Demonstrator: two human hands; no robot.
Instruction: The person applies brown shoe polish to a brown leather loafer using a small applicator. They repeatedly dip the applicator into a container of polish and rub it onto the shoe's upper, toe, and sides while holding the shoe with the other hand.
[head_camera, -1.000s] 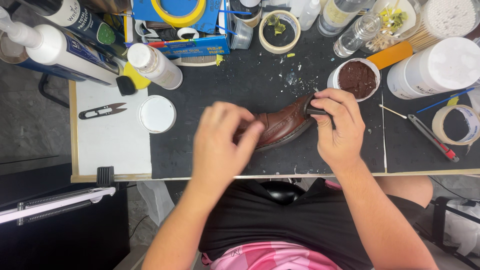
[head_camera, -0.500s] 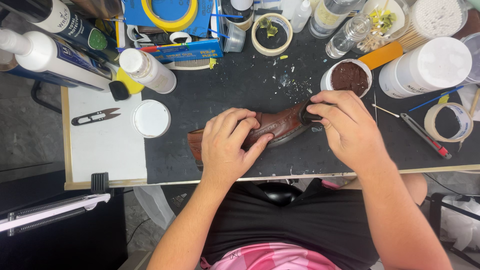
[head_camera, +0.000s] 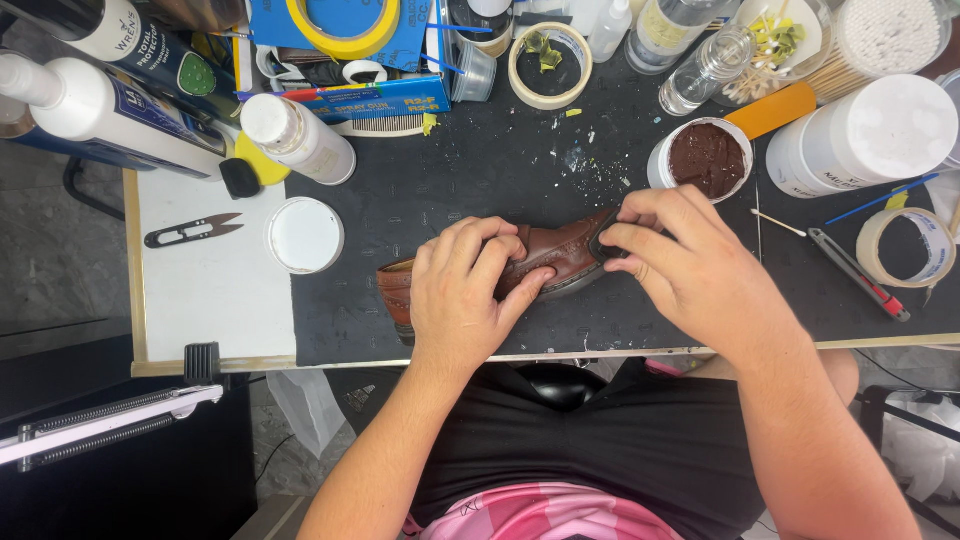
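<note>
Head camera looks down on a brown leather shoe (head_camera: 545, 255) lying on its side near the front edge of the black work mat (head_camera: 500, 160). Left hand (head_camera: 462, 295) lies over the shoe's middle, fingers curled down and gripping it. Right hand (head_camera: 690, 270) pinches a small dark applicator pad (head_camera: 603, 240) against the toe. An open tub of brown shoe cream (head_camera: 705, 158) stands just behind, a white lid (head_camera: 305, 235) near the mat's left edge.

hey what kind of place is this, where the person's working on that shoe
Probably a shoe repair or shoe care workbench. The left hand steadies a brown leather shoe while the right hand presses a small dark pad to it, beside an open tub of brown paste, tape rolls and bottles.
</note>
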